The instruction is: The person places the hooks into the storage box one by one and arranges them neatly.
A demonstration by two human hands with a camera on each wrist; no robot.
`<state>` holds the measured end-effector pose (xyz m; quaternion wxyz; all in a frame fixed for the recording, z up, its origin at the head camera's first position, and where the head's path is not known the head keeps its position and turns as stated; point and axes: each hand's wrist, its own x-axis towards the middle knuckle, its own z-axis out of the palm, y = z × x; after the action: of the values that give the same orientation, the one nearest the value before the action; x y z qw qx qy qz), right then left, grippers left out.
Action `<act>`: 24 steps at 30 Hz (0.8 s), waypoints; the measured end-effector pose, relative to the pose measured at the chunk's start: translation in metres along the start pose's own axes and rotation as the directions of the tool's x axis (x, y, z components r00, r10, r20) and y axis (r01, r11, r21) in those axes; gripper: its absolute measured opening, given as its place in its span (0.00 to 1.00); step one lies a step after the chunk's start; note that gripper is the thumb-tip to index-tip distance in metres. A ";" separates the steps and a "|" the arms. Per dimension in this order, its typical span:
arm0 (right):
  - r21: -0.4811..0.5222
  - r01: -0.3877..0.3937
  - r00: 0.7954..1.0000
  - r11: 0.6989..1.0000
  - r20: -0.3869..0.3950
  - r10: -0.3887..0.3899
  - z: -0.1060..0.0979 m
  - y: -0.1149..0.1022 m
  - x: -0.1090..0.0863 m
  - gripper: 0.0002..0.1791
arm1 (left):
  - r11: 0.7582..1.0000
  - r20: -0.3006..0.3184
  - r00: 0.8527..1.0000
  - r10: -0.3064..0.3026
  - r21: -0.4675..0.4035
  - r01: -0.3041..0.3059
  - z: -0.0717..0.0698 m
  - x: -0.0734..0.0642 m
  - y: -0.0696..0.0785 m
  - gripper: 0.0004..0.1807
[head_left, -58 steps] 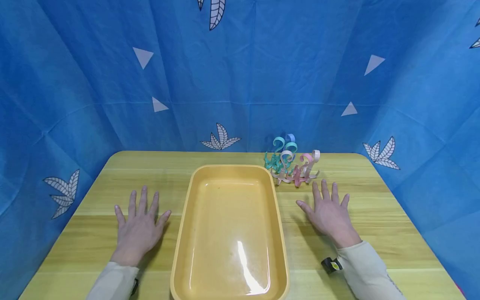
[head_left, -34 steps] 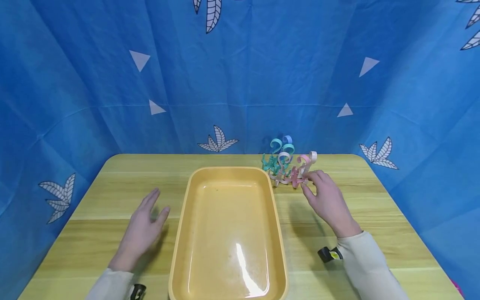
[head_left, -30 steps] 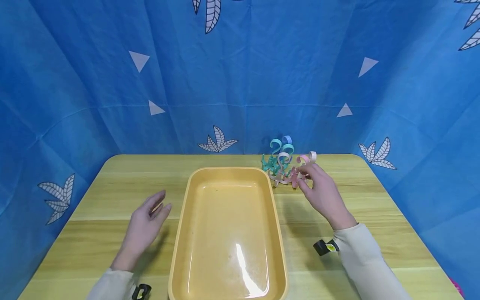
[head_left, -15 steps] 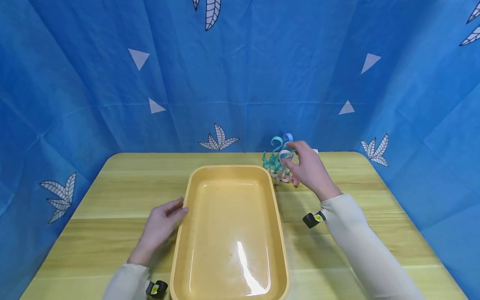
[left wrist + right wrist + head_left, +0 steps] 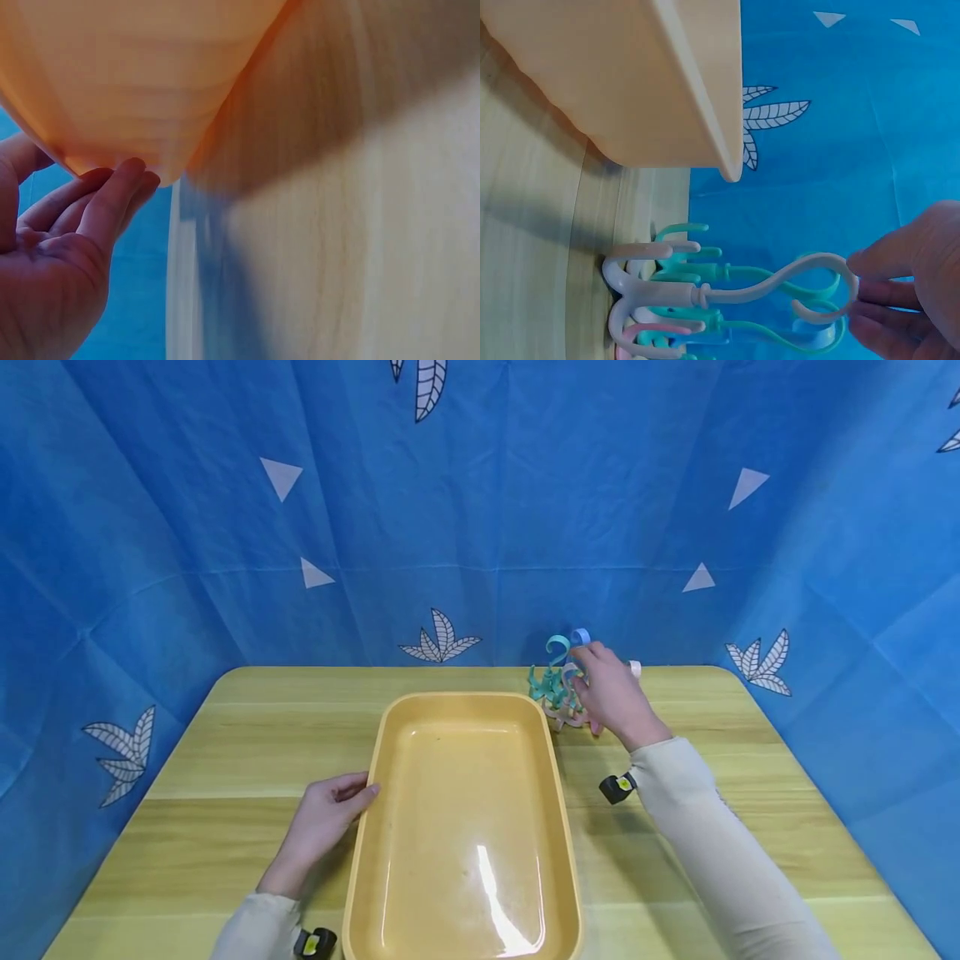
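Observation:
The yellow tray (image 5: 457,793) lies lengthwise on the table. My left hand (image 5: 318,827) holds its left rim, thumb over the edge and fingers against the outer wall in the left wrist view. My right hand (image 5: 615,697) is beyond the tray's far right corner, over a cluster of multi-prong hanging hooks. In the right wrist view, its thumb and fingers pinch the curled top of a whitish hook (image 5: 739,295), which stands upright among the others. Teal hooks (image 5: 555,647) and a blue hook (image 5: 581,636) stand close behind it; a pink hook (image 5: 596,727) is mostly hidden by my hand.
Another whitish hook's curl (image 5: 635,668) shows just right of my right hand. The wooden table (image 5: 225,735) meets a blue patterned curtain (image 5: 480,510) at the back and sides. The tray's raised wall stands between my two hands.
Both hands were flat on the table at first. My left hand has moved right and taken hold of the tray's rim; my right hand has moved up and left to a whitish hook's curl.

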<state>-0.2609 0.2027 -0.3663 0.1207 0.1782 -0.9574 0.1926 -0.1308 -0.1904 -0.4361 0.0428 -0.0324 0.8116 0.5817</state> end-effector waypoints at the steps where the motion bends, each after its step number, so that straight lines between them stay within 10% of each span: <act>1: -0.002 0.001 1.000 1.000 0.000 -0.001 0.001 0.001 0.001 0.20 | 1.000 0.001 1.000 0.006 0.016 -0.006 0.000 0.000 -0.001 0.22; 24: 0.129 -0.029 0.999 0.991 -0.020 0.032 0.000 0.003 0.003 0.15 | 0.980 0.083 0.993 0.084 0.172 -0.098 -0.007 0.000 -0.010 0.23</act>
<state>-0.2644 0.2041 -0.3665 0.1163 0.1687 -0.9442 0.2579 -0.1298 -0.2003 -0.4432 0.0493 0.0305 0.8582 0.5101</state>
